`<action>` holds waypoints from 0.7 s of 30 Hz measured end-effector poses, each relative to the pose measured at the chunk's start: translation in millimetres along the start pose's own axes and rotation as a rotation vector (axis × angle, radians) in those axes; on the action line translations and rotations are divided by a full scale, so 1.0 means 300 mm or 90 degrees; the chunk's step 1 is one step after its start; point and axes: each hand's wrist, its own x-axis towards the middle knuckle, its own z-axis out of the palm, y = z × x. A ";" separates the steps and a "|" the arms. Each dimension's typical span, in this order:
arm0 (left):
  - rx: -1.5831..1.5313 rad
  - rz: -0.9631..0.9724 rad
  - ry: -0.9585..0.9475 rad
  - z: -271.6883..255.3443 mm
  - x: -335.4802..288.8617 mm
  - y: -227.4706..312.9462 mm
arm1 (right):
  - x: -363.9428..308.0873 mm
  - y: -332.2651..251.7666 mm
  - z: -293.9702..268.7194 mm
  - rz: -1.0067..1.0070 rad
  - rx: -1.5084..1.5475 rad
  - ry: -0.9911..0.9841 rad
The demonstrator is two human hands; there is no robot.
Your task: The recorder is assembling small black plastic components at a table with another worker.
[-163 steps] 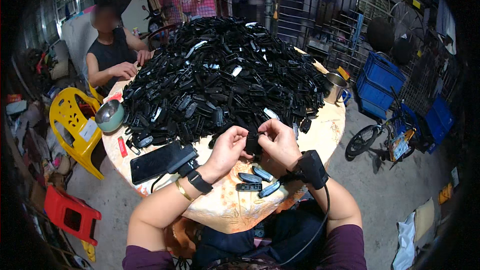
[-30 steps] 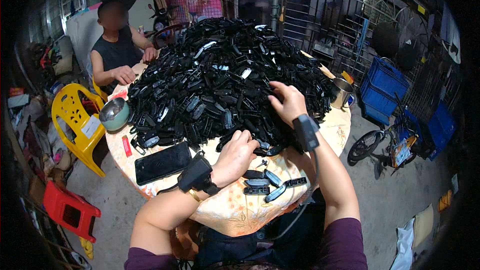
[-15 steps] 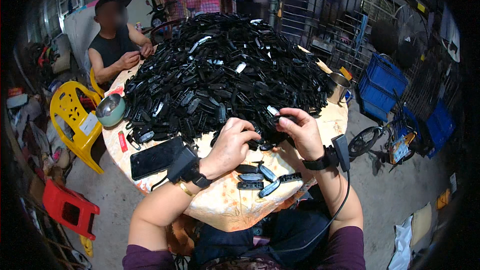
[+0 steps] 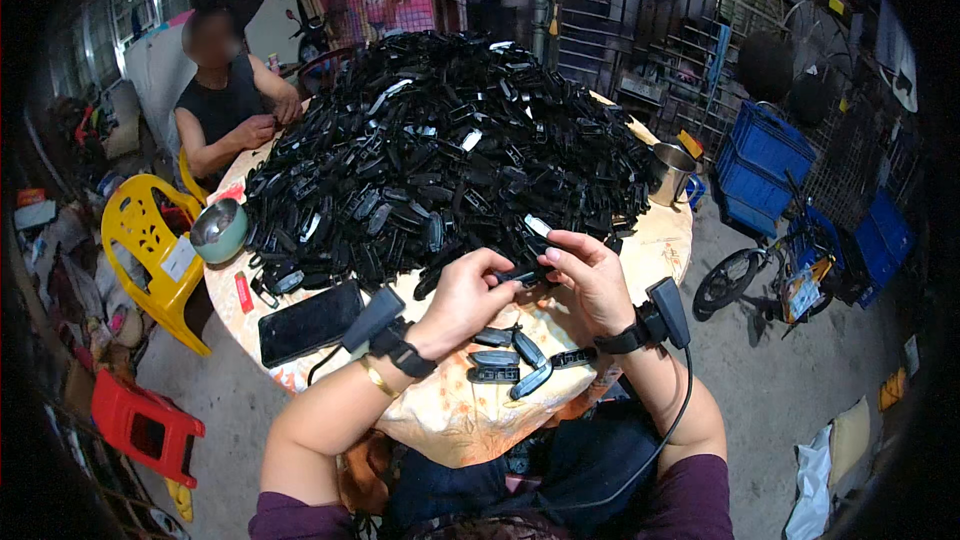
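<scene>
A large heap of small black plastic parts covers most of the round table. At its near edge, my left hand pinches a small dark plastic part between thumb and fingers. Close to its right, the thumb and forefinger of my right hand come together in a pinch; what sits between them is too small to make out. On the cloth below my hands lie several separate black-and-grey plastic parts, loosely grouped. Each of my wrists wears a black strapped device.
The patterned tablecloth hangs over the near edge. A black phone, a green bowl and a metal mug stand around the heap. Another person sits at the far left. Yellow chair, red stool and blue crates surround the table.
My left hand has turned and moved slightly right, bringing the dark part into view. My right hand has shifted a little left and down, closer to it.
</scene>
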 end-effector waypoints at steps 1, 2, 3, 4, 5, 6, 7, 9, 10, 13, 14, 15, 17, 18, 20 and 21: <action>-0.253 -0.048 -0.009 0.001 0.005 -0.029 | -0.001 0.012 -0.003 -0.035 -0.028 0.011; -0.385 -0.129 -0.041 -0.020 0.004 -0.022 | -0.004 0.024 -0.002 -0.069 -0.057 0.024; -0.454 -0.168 -0.079 -0.037 0.003 -0.023 | -0.016 0.021 0.012 -0.073 -0.033 0.019; -0.522 -0.207 -0.118 -0.047 0.004 -0.023 | -0.016 0.034 0.022 -0.080 -0.027 0.016; -0.539 -0.214 -0.132 -0.049 -0.001 -0.013 | -0.027 0.032 0.041 -0.063 -0.016 0.011; -0.556 -0.220 -0.147 -0.047 -0.008 -0.006 | -0.039 0.029 0.058 -0.046 -0.005 0.005; -0.555 -0.186 -0.160 -0.033 -0.011 -0.031 | -0.036 0.041 0.063 -0.073 -0.028 -0.009; -0.437 -0.117 -0.140 -0.033 -0.019 0.000 | -0.043 0.026 0.083 -0.097 -0.084 -0.034; -0.428 -0.065 -0.118 -0.024 -0.023 -0.002 | -0.048 0.027 0.091 -0.103 -0.068 -0.056; -0.375 -0.052 -0.127 -0.035 -0.032 0.024 | -0.057 0.033 0.091 -0.184 -0.201 -0.062; -0.487 -0.091 -0.141 -0.039 -0.037 0.036 | -0.057 0.035 0.093 -0.170 -0.154 -0.057; -0.538 -0.109 -0.126 -0.044 -0.035 0.044 | -0.056 0.032 0.089 -0.158 -0.110 -0.040; -0.616 -0.113 -0.086 -0.045 -0.030 0.034 | -0.054 0.018 0.085 -0.169 -0.110 -0.007; -0.616 -0.111 -0.082 -0.048 -0.027 0.023 | -0.054 0.016 0.085 -0.170 -0.110 -0.011; -0.599 -0.095 -0.078 -0.056 -0.024 0.005 | -0.062 0.020 0.081 -0.102 -0.091 -0.053; -0.603 -0.095 -0.066 -0.059 -0.026 0.011 | -0.062 0.033 0.078 -0.134 -0.123 -0.066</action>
